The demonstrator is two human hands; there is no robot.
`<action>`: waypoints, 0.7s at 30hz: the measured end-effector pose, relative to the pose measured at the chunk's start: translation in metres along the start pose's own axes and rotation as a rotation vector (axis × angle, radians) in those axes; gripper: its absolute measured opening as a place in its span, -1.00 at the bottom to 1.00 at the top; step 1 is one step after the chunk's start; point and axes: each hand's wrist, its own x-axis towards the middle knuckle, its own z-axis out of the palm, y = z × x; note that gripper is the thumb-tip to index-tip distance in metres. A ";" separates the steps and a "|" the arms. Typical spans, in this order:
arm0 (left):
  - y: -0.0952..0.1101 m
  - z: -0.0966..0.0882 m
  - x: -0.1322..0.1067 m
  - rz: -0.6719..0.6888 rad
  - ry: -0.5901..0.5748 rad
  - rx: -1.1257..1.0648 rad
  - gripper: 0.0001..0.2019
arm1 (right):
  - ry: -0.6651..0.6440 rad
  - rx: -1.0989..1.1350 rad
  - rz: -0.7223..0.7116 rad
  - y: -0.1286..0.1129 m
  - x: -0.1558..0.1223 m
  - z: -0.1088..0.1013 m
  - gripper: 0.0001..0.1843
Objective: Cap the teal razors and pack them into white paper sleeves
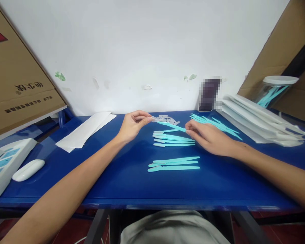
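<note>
Three sticks point(174, 163) lie nearest on the worktop point(117, 183). Beyond, above a row point(174, 139) of more, the right hand point(208, 137) fingers pinch the held stick point(171, 126). The left hand point(132, 127) fingers pinch the cap point(154, 119) at its tip. Spare caps point(169, 119) lie behind.

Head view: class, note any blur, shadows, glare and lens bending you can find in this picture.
Head view: a pixelated patch hides something by the wall; soft shadows lie on the blue table under the left hand and right hand, which hold a sharp teal stick; no harsh glare; the cardboard box at the left edge leans, bent by the wide lens.
</note>
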 end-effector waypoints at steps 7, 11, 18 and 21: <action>-0.001 0.010 -0.006 -0.031 -0.053 -0.024 -0.64 | 0.009 0.012 -0.009 -0.003 0.000 0.001 -0.73; -0.004 0.021 -0.011 -0.026 -0.109 -0.048 -0.69 | -0.004 0.033 -0.024 -0.003 0.000 0.003 -0.74; -0.015 0.010 -0.007 0.096 -0.169 0.385 -0.68 | -0.033 -0.001 -0.036 0.001 0.003 0.004 -0.72; -0.027 0.002 -0.002 0.172 -0.208 0.670 -0.64 | -0.056 -0.017 -0.060 0.005 0.003 0.008 -0.75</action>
